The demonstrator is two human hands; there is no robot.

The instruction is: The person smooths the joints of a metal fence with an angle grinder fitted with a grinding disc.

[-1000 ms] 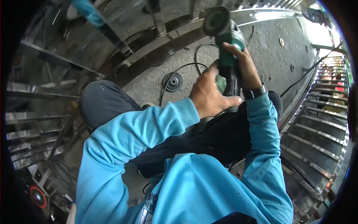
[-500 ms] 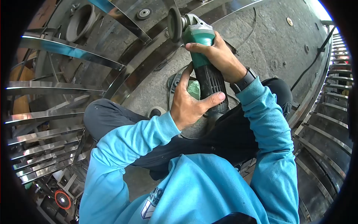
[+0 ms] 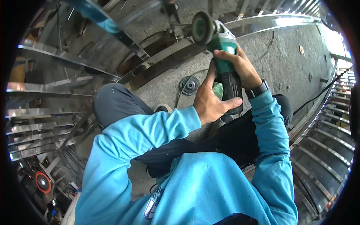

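A green and black angle grinder (image 3: 225, 65) is held up between my two hands, its head pointing away from me. My right hand (image 3: 244, 67) wraps the green front of the body, thumb across the top. Around the black rear part closes my left hand (image 3: 213, 97), its thumb lying over the vented end. A round wheel with a greenish face (image 3: 202, 27) is fitted at the grinder's head, tilted toward the left. Just beside my left hand shows a pale green lump (image 3: 218, 90), partly hidden by the fingers and the tool.
Shiny metal bars of a frame (image 3: 56, 59) fan out on the left, and more slats (image 3: 330, 146) curve along the right. A dark toothed disc (image 3: 190, 86) lies on the concrete floor. A black cable (image 3: 313, 99) runs at right. An orange-rimmed disc (image 3: 43, 182) is at lower left.
The grinder and both hands have shifted right in view, and the wheel's face has turned more toward me. The toothed disc on the floor now shows more fully. Both hands keep their hold.
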